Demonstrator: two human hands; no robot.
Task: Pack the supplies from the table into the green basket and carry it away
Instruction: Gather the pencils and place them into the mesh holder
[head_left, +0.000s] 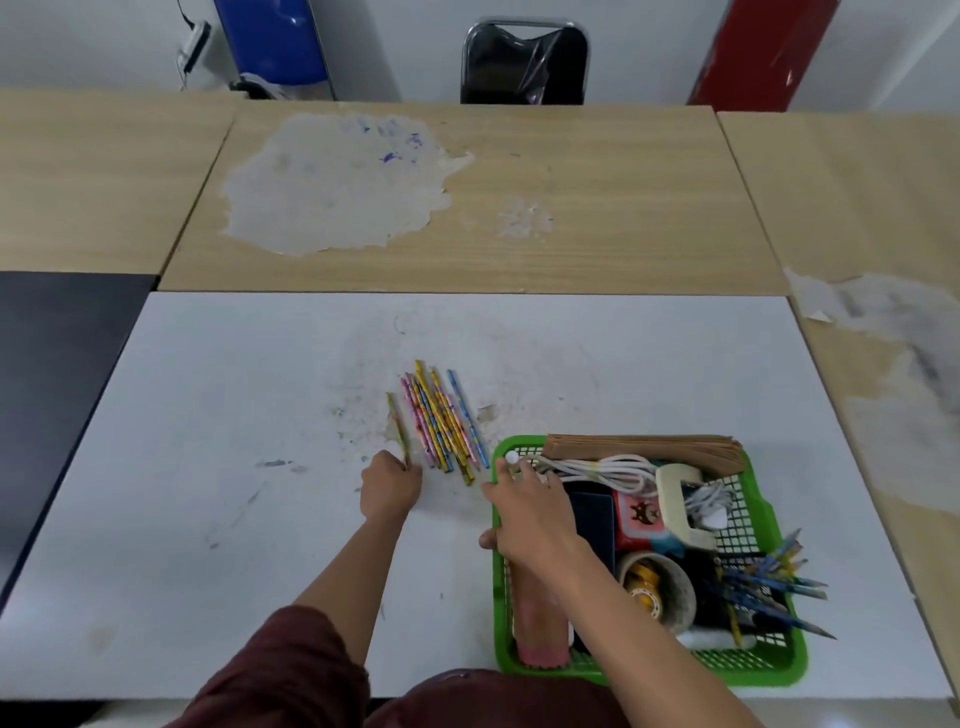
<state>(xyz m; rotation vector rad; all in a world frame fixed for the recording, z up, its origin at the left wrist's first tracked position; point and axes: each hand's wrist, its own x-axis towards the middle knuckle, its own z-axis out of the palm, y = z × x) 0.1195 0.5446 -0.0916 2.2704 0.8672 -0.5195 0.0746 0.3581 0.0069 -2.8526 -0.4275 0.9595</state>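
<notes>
The green basket (649, 675) stands on the white table (208, 415) at the front right. It holds brown envelopes (644, 447), a white cable (613, 467), a tape dispenser (680, 499), tape rolls (660, 587), blue pencils (769, 577) and a pink tube (537, 623). Several colourful pencils (441, 421) lie in a loose row left of the basket's far corner. A single pencil (399, 428) lies apart on their left; my left hand (389, 488) has its curled fingers on its near end. My right hand (530, 514) hovers over the basket's left rim, fingers stretched forward, thumb outside the rim.
Wooden tables (519, 208) with peeled patches adjoin the white table at the back and right. A dark table (62, 389) lies to the left. A black chair (524, 62) stands behind, between a blue object (275, 41) and a red one (763, 52).
</notes>
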